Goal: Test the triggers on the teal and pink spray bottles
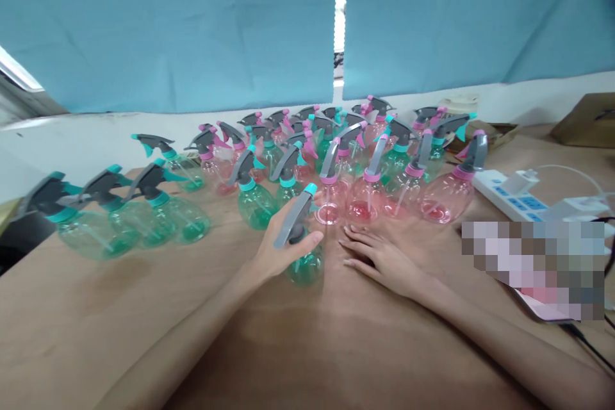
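My left hand (pixel 281 243) is wrapped round the neck of a green spray bottle (pixel 306 268) with a grey trigger head, near the middle of the table. Its thumb reaches across the front, and the palm hides part of the bottle. My right hand (pixel 379 256) lies on the tabletop with fingers stretched out, holding nothing. Just beyond its fingertips stand pink spray bottles (pixel 364 202) with clear round bodies. Two more green spray bottles (pixel 257 205) stand behind my left hand.
Several green spray bottles (pixel 185 221) stand at the left of the wooden table (pixel 230 346). Mixed pink and green ones crowd the back by the wall. A white power strip (pixel 512 198) with plugs and a pixelated phone (pixel 542 307) with a cable lie right. A cardboard box (pixel 586 122) sits behind.
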Demonstrator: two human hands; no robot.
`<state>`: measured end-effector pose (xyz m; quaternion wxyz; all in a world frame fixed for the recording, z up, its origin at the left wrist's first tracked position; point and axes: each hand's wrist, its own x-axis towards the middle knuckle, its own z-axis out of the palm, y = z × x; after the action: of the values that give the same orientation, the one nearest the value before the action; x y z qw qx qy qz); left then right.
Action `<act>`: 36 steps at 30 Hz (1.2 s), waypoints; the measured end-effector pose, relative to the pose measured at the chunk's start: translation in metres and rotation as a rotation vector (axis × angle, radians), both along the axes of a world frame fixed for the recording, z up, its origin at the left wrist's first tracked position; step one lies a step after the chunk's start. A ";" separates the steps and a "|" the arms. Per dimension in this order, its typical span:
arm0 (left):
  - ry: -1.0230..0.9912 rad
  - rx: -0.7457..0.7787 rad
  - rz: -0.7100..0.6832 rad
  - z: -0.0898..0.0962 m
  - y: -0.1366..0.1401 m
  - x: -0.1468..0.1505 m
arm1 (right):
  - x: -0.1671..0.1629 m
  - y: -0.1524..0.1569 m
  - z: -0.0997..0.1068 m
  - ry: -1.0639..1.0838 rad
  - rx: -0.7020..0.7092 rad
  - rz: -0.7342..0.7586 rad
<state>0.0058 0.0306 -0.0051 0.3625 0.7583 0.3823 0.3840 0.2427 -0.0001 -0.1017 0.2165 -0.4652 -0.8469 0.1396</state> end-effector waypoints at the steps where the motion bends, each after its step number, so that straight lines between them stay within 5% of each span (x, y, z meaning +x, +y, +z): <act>1: -0.022 -0.008 -0.024 0.000 -0.001 -0.001 | 0.000 0.000 0.001 0.004 0.002 0.000; 7: -0.051 -0.057 -0.078 0.000 0.000 -0.008 | -0.002 -0.001 0.005 0.000 0.015 -0.001; 19: 0.254 0.045 0.095 -0.016 -0.026 -0.025 | -0.001 -0.001 0.004 -0.041 0.029 0.023; 26: 0.271 0.034 0.156 -0.030 -0.040 -0.029 | -0.006 -0.001 0.009 -0.060 0.029 -0.025; 33: 0.370 0.049 0.232 -0.027 -0.057 -0.078 | -0.039 0.001 0.042 0.055 0.071 -0.083; 36: 0.475 0.206 0.380 -0.029 -0.057 -0.115 | -0.069 0.013 0.059 0.098 0.038 -0.065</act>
<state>-0.1090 -0.0265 -0.0338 0.1063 0.7746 0.5499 0.2937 0.1737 0.0130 -0.0428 0.2712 -0.4808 -0.8221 0.1390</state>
